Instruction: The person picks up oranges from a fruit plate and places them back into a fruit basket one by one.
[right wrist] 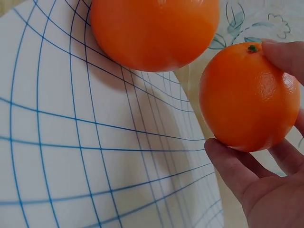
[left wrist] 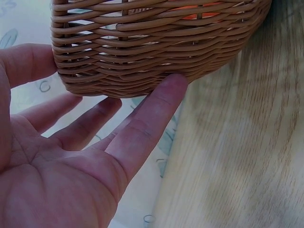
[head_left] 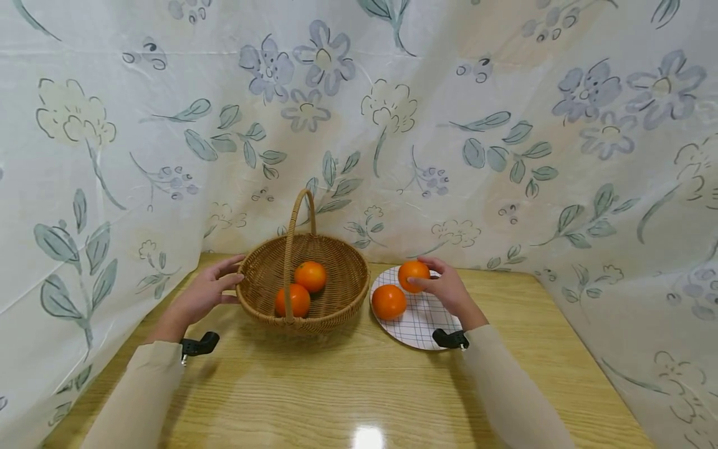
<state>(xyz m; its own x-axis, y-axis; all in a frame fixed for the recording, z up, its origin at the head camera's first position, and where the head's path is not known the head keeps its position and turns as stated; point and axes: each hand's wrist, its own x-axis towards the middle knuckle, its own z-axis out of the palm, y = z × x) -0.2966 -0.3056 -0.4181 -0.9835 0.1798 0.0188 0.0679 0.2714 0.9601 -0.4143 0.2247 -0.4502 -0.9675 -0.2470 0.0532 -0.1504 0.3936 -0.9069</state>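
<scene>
My right hand [head_left: 445, 287] grips an orange [head_left: 414, 276] at the back of a round white plate [head_left: 429, 324] with blue grid lines. In the right wrist view, the thumb lies near the green stem end of this orange [right wrist: 249, 99] and fingers support it from the other side. Another orange [head_left: 389, 302] rests on the plate's left part. My left hand [head_left: 206, 293] touches the left side of a brown wicker basket [head_left: 350, 299], fingers spread and fairly straight along the outer weave [left wrist: 142, 52]. Inside the basket lie two oranges [head_left: 310, 276], partly behind its tall arched handle [head_left: 290, 249].
A pale wooden table [head_left: 314, 386] carries the basket and, right beside it, the plate. Flower-patterned cloth [head_left: 392, 125] hangs behind the table and along both sides. A small black device [head_left: 199, 344] is strapped to each wrist.
</scene>
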